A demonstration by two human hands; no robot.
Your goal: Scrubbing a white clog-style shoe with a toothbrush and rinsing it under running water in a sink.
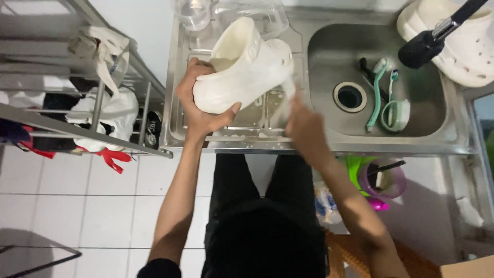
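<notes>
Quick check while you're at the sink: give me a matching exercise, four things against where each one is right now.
Things:
1. white clog
2. toothbrushes
3. second white clog
4. clear plastic containers

Places:
A. lying in the sink basin
B. at the back of the draining board
C. held in the left hand over the draining board
D. on the sink's far right corner

Pairs: 1-C, 2-A, 3-D, 4-B

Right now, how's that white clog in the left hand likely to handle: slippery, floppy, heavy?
The white clog looks wet and soapy, so probably slippery. The left hand holds its heel end alone and it keeps its shape: likely light, fairly stiff. The blurred right hand is at its toe end.
</notes>
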